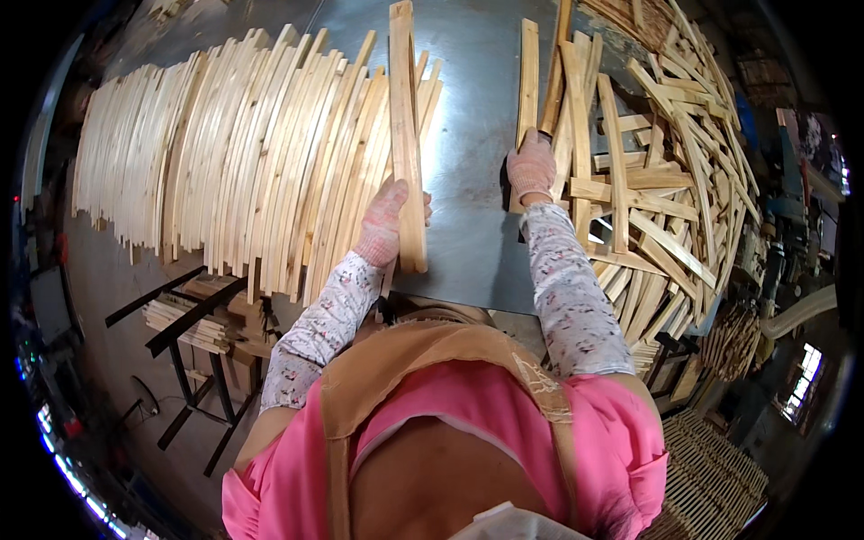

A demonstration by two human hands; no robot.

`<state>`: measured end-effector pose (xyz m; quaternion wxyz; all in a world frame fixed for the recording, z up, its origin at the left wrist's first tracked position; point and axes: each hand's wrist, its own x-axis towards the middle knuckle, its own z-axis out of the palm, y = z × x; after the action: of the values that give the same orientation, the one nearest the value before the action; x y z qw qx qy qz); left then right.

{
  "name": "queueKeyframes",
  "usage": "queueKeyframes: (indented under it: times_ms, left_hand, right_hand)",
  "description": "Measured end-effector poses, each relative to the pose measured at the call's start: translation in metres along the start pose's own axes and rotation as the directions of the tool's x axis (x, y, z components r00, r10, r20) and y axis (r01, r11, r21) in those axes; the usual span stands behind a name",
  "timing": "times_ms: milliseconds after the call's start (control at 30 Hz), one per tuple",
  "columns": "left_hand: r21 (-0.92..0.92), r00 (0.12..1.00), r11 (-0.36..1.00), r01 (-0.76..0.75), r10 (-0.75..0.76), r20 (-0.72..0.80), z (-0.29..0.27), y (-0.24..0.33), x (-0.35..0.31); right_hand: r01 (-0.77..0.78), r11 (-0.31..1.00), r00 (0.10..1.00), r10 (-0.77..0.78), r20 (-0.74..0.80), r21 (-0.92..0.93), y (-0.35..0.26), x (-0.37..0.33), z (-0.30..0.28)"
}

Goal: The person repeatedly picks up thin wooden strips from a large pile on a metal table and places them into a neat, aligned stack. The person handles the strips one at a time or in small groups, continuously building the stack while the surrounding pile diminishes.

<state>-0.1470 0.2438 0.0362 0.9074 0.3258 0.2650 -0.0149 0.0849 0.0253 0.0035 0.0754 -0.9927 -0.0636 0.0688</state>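
Note:
My left hand (382,225), in a pinkish knit glove, is closed round a long pale wooden slat (407,117) that stands out lengthwise over the table's near edge. Just left of it lies a wide row of similar slats (216,153), packed side by side. My right hand (532,168), gloved the same way, is closed on another wooden slat (528,76) at the right of the bare metal strip. A darker brown strip (557,67) runs down to the same hand; whether the fingers hold it too is hidden.
A jumbled heap of slats (666,180) covers the right part of the grey metal table (472,243). Below the table at left stand a black metal frame (202,378) and a stack of wood (184,326). More bundled wood (711,477) lies at the lower right.

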Motion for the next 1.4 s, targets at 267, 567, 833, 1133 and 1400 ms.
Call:
queueKeyframes:
  times_ms: [267, 567, 833, 1133, 1400]
  left_hand:
    - [0.006, 0.987, 0.996, -0.089, 0.089, -0.137, -0.034, 0.038, 0.000]
    - [0.918, 0.951, -0.334, -0.215, 0.140, 0.274, 0.002, 0.098, -0.030]
    - [0.598, 0.998, -0.799, 0.060, 0.030, -0.059, -0.083, 0.248, -0.029]
    - [0.542, 0.662, -0.513, 0.666, 0.741, -0.113, -0.363, 0.342, -0.082]
    - [0.654, 0.638, -0.270, 0.706, 0.643, -0.424, -0.344, 0.357, -0.079]
  right_hand:
    - [0.562, 0.785, 0.750, -0.616, 0.239, 0.259, -0.075, -0.185, 0.068]
    - [0.099, 0.795, 0.777, -0.438, 0.453, 0.598, -0.172, -0.082, -0.037]
    - [0.566, 0.592, 0.759, -0.646, -0.081, 0.573, -0.191, -0.073, -0.061]
    - [-0.029, 0.725, 0.912, -0.262, 0.315, 0.688, -0.106, -0.141, 0.058]
    - [-0.590, 0.241, 0.769, -0.123, 0.628, 0.770, -0.071, -0.141, 0.032]
